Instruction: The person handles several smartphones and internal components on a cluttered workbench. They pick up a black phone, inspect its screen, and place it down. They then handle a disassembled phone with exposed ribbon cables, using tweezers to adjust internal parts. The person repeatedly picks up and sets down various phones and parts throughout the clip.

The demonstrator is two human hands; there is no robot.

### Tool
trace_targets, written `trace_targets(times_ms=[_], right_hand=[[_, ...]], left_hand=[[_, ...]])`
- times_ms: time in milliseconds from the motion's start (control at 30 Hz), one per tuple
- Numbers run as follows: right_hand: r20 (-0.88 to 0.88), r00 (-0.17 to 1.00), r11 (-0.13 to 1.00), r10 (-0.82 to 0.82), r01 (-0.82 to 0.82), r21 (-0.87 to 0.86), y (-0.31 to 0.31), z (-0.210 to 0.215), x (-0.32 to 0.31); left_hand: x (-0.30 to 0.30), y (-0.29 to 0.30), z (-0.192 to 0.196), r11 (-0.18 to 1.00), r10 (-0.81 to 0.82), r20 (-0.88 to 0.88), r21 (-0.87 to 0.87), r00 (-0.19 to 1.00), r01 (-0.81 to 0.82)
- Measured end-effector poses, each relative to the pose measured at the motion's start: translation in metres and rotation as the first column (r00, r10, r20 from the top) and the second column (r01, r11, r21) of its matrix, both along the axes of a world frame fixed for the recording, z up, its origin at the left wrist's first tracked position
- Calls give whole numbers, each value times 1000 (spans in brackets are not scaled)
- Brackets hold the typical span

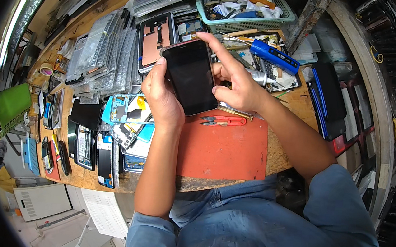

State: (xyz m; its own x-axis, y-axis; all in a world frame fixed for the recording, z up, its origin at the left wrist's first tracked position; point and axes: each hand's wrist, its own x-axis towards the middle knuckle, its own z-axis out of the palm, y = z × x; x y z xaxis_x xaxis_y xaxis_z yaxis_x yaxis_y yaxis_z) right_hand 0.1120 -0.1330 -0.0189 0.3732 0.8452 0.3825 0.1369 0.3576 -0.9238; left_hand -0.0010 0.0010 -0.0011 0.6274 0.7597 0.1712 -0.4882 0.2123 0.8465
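Observation:
A black tablet (191,77) with a dark screen is held up over the bench, tilted, its screen toward me. My left hand (162,98) is closed round its left edge, the thumb lying along the side by the upper corner. On the opposite side, my right hand (240,87) grips the right edge; its index finger stretches to the top edge and its thumb presses near the lower right. The fingers behind the tablet are hidden. Below lies a red work mat (224,152), with red-handled snips (224,121) and a brass-coloured screwdriver (235,112) near its far edge.
Bubble-wrapped panels (102,52) are stacked at the left. A green basket (245,24) of mixed parts stands at the back. A blue handheld tool (275,57) and a white tube (261,77) lie right of the tablet. Opened phones (85,146) crowd the left front edge.

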Motion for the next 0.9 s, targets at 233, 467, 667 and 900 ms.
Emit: trace_targets(times_ms=[233,467,667,900], right_hand=[[26,1000,998,14,-13,-68,-4,9,-1],[60,998,997,-2,6,-72,-5,8,0],[3,999,994,-34,34,-106,-3,13,-2],[-44,999,992,-30,24,-126,-4,14,-3]], left_hand=[[0,2,-1,1000,-4,5,-23,1000,4],[-1,-1,3,1000,-6,0,-19,1000,6],[0,2,-3,1000,7,15,-14,1000,-7],[0,1,0,1000,5,-6,-23,1000,-5]])
